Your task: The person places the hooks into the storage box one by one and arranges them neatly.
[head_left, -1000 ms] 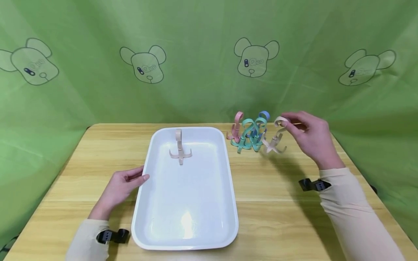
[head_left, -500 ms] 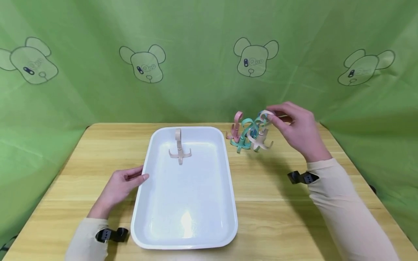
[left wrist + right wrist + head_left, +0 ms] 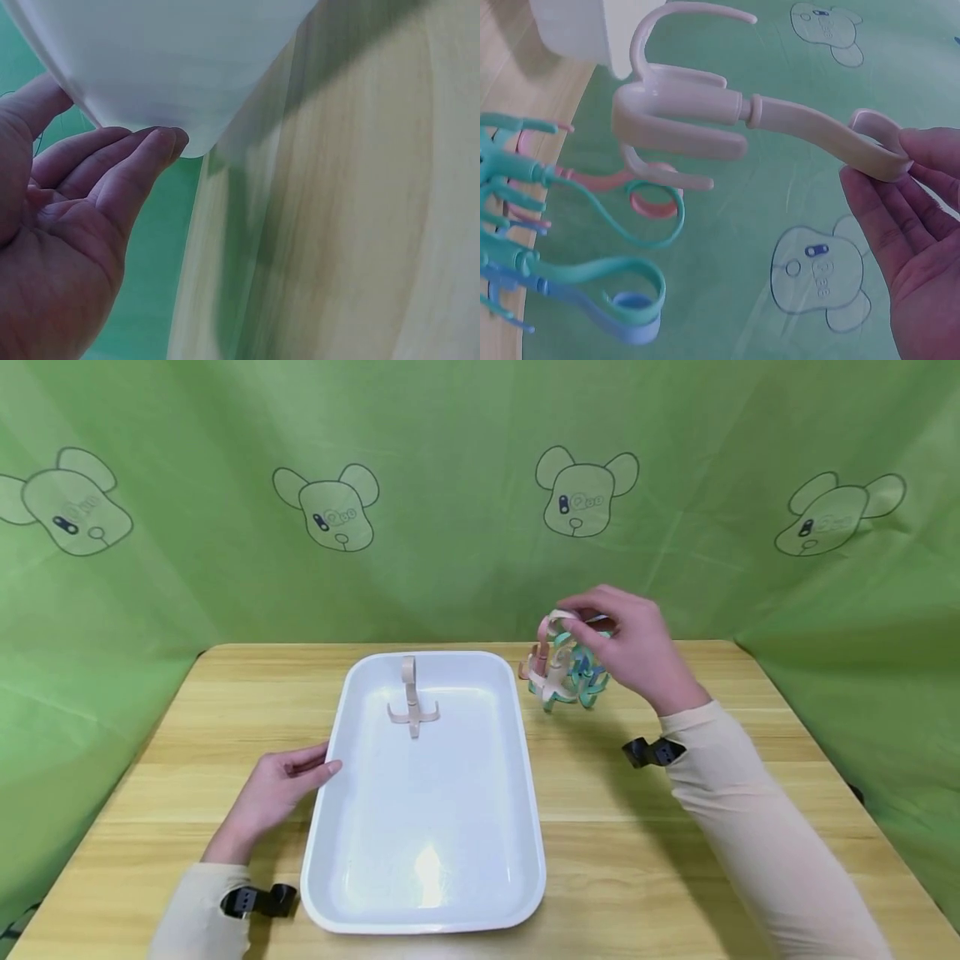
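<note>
My left hand [image 3: 273, 793] grips the left rim of a white tray [image 3: 442, 814], thumb over the edge; in the left wrist view its fingers [image 3: 124, 180] lie against the outer wall. A beige four-pronged hook [image 3: 414, 703] stands inside the tray near its far end. With thumb and fingers, my right hand [image 3: 626, 643] pinches a second beige hook [image 3: 682, 105] by its curled top, holding it raised with prongs downward. Behind it cluster a pink hook [image 3: 542, 647], two teal hooks [image 3: 592, 270] and a blue hook [image 3: 615, 319], partly hidden by the held one.
The wooden table [image 3: 637, 877] carries the tray and the hooks, which stand right of the tray's far end. A green curtain [image 3: 465, 585] with printed bear heads hangs behind and at both sides.
My right hand has carried the beige hook leftward, past the blue and teal hooks, to in front of the pink one. The left hand and tray have stayed put.
</note>
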Tool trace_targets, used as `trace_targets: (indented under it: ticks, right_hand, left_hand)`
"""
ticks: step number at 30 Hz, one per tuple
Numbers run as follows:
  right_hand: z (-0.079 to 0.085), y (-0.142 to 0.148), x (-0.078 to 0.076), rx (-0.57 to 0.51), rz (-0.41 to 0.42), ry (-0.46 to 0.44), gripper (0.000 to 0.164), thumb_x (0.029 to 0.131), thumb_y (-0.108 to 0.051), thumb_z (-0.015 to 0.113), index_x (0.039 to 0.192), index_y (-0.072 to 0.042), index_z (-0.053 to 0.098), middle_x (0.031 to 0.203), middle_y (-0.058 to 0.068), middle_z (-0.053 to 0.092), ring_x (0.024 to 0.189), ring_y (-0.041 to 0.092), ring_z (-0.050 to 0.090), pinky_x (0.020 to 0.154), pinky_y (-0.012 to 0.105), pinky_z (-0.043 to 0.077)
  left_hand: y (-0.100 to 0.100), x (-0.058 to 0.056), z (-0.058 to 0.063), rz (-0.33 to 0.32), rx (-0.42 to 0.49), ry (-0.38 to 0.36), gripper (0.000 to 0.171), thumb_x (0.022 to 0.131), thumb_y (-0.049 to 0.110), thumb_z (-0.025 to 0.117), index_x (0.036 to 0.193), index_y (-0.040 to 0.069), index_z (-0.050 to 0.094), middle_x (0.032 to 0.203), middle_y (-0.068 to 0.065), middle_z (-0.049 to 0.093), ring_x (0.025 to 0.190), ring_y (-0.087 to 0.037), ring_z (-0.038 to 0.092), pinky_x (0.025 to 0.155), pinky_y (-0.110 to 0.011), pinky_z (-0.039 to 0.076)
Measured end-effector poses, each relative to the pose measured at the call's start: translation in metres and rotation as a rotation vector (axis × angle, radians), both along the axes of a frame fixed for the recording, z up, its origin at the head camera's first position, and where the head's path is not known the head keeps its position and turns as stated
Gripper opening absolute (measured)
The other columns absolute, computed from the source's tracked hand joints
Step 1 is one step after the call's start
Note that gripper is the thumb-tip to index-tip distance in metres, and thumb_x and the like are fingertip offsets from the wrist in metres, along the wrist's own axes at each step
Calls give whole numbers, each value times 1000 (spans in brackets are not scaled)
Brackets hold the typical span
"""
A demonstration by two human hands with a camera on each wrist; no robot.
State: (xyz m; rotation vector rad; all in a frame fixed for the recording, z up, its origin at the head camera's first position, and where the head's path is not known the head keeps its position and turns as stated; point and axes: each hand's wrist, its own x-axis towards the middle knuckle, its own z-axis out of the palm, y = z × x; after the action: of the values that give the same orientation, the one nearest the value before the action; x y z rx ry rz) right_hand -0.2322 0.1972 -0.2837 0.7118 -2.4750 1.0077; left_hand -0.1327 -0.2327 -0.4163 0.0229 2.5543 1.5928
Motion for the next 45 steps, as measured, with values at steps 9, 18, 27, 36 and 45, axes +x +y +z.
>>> trace_targets:
  ticks: [9,18,27,36,45]
  right_hand:
    - [-3,-25,-6,23,112,-45,21,92,-7,70,113,-4,71,99,0,66,88,13,62,77,26,55]
    - [-3,-47,-10,-36,181,-198,22,93,-6,68,115,-5,70,100,2,63,79,16,65,63,27,57]
    - [-10,-64,-18,-21,219,-232,22,91,-5,70,113,-6,70,103,2,65,93,16,63,83,24,54]
    - [-24,-76,-27,-13,247,-281,20,92,-6,69,112,-7,70,103,0,65,97,15,61,85,26,53]
    - [-41,-78,-32,38,246,-322,23,90,-3,70,113,-7,69,107,0,65,102,15,60,90,26,51]
  left_hand:
    - [0,6,-4,7,21,-6,62,92,38,71,134,-5,56,130,-21,59,114,-32,61,89,-33,53]
    - [2,4,-6,15,55,3,61,91,37,71,133,-4,56,129,-20,59,114,-32,60,89,-32,53]
    - [2,3,-3,17,68,5,58,92,34,71,133,-5,56,129,-21,59,115,-32,60,89,-30,52]
    - [1,2,-3,7,69,20,57,93,33,70,132,-6,56,129,-22,59,115,-32,59,89,-29,52]
    - [2,-1,-4,-4,50,18,59,93,35,70,134,-5,56,130,-21,58,116,-32,59,90,-33,52]
